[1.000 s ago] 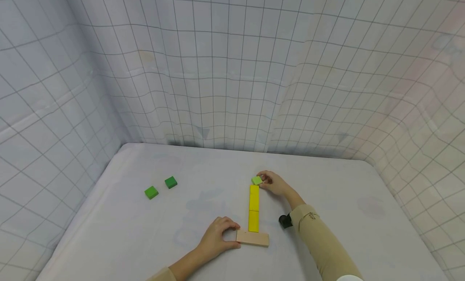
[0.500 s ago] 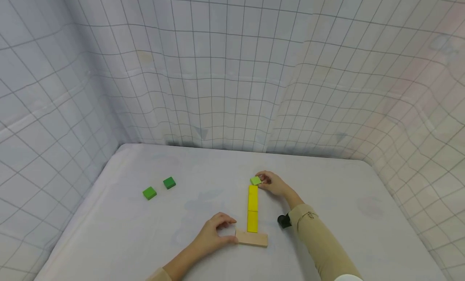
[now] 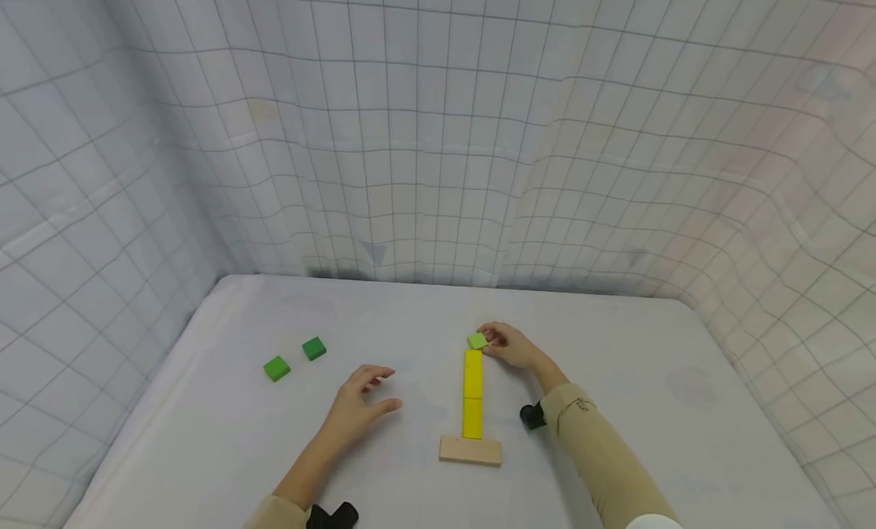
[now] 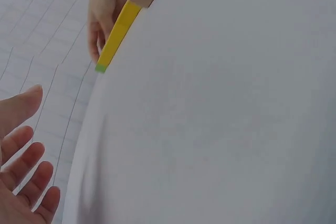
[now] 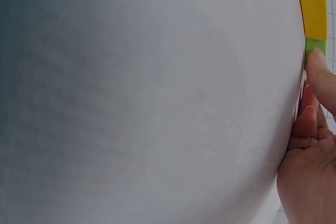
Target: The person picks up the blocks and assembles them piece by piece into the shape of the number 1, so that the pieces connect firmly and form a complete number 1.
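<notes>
Two yellow blocks (image 3: 473, 375) lie end to end in a line on the table. Across their near end lies a plain wooden block (image 3: 470, 451). At their far end is a small light green block (image 3: 476, 340), which my right hand (image 3: 512, 346) pinches between thumb and fingers. In the right wrist view the thumb presses on this green block (image 5: 314, 45), against the yellow one. My left hand (image 3: 352, 409) is left of the row, fingers spread and slightly bent, holding nothing. Further left sit a bright green block (image 3: 277, 368) and a dark green block (image 3: 314, 348).
A white cloth covers the table (image 3: 616, 346). White grid-patterned curtains (image 3: 438, 149) hang behind it and at both sides. Black wrist devices show at the right cuff (image 3: 532, 416) and the left cuff (image 3: 333, 516).
My left hand has let go of the wooden block and moved left and away from me, toward the two green blocks. The right hand stays on the light green block.
</notes>
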Tool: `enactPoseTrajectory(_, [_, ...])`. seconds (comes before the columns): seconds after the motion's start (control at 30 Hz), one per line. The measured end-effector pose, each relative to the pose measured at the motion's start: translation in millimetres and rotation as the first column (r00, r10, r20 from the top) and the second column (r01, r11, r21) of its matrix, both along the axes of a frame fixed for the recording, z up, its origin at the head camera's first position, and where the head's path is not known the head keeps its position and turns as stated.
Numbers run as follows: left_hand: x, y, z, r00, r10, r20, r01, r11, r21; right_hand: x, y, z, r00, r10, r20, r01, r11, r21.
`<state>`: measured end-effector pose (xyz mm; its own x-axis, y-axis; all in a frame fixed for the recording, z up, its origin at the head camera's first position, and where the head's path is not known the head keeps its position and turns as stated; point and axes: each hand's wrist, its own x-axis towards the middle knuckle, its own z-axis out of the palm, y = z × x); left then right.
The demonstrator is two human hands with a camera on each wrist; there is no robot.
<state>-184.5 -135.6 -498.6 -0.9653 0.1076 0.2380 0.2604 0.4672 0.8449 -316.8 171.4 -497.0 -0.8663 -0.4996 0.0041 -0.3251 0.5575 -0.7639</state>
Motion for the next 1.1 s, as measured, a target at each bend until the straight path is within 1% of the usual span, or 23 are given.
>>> enactPoseTrajectory(0.13, [-5.9,-22.8,4.9,0.998,0.065,-0.024,-0.066,0.997,-0.050,0.5,-1.2,0.3,1.000,-0.009,0.003,0.009,1.000,0.007])
enactPoseTrajectory(0.23, [-7.5,-40.1,8.1,0.993,0.118,-0.031,-0.120,0.988,-0.102,1.0,-1.5,0.0,1.000,-0.014,0.012,0.013,1.000,0.011])
enactPoseTrajectory(0.4, [-6.9,-66.7,14.4,0.980,0.197,0.010,-0.194,0.972,-0.130,1.0,-1.1,-0.2,1.000,0.000,0.008,0.000,1.000,0.010])
enactPoseTrajectory(0.5, [-5.9,-81.0,17.3,0.969,0.248,0.015,-0.244,0.959,-0.144,1.1,-1.2,0.1,1.000,0.007,0.002,-0.007,1.000,0.013])
enactPoseTrajectory(0.67, [-5.7,-101.7,14.6,0.946,0.321,-0.047,-0.324,0.927,-0.188,1.5,-1.0,1.7,1.000,0.025,-0.015,-0.025,0.999,0.026])
enactPoseTrajectory(0.73, [-5.3,-108.3,13.1,0.937,0.342,-0.065,-0.349,0.918,-0.189,1.9,-1.0,2.5,1.000,0.027,-0.014,-0.026,0.999,0.028])
enactPoseTrajectory(0.83, [-3.6,-117.0,11.9,0.925,0.373,-0.068,-0.379,0.905,-0.193,2.1,-1.2,3.1,1.000,0.022,-0.017,-0.022,0.999,0.030])
enactPoseTrajectory(0.93, [-2.0,-124.0,10.3,0.917,0.395,-0.056,-0.398,0.897,-0.193,1.5,-1.8,2.3,1.000,0.016,-0.027,-0.015,0.999,0.039])
enactPoseTrajectory(1.1, [-1.0,-131.8,6.5,0.912,0.408,-0.046,-0.409,0.891,-0.195,1.2,-2.3,0.9,1.000,0.005,-0.027,-0.004,0.999,0.047])
